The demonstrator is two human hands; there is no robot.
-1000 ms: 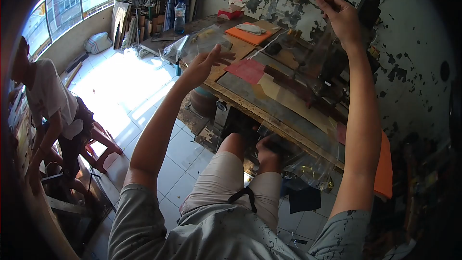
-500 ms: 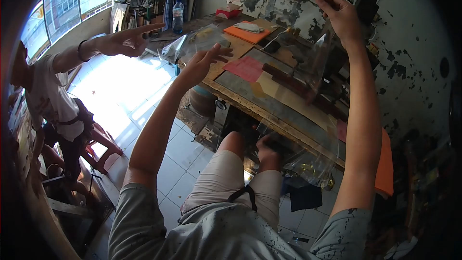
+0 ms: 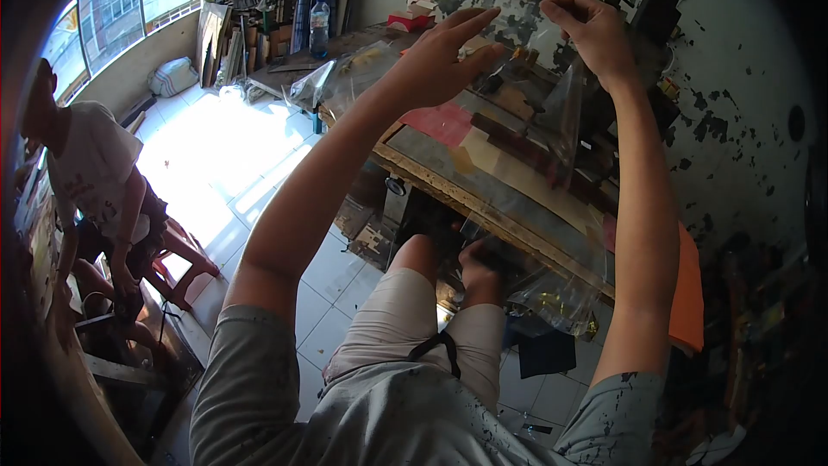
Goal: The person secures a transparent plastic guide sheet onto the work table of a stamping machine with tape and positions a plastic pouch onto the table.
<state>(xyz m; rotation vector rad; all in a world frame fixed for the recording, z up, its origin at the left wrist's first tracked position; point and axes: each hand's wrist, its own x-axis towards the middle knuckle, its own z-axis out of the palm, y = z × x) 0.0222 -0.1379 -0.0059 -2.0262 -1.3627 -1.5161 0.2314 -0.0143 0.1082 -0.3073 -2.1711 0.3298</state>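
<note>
My right hand [image 3: 595, 34] is raised, with thumb and fingers pinched at the top of a thin clear plastic sheet [image 3: 565, 112]. The see-through film hangs down over the workbench; its edges are hard to make out. My left hand [image 3: 448, 56] is held up to the left of it, fingers stretched and thumb apart, and nothing shows in its grip. Below the hands, a pink sheet [image 3: 438, 123] and a pale yellow sheet [image 3: 517, 174] lie on the workbench [image 3: 483, 207], beside a long dark reddish bar [image 3: 509, 140].
A water bottle [image 3: 319, 28] and a red and white box [image 3: 414, 15] stand at the bench's far end. More clear plastic [image 3: 552, 302] hangs below the front edge. A dark machine [image 3: 660, 4] rises at the right. Another person [image 3: 99, 164] sits at the left near a red stool [image 3: 185, 255].
My left hand has moved up and right, towards my right hand. My right hand has shifted slightly left. The other person has lowered the arm that was pointing across.
</note>
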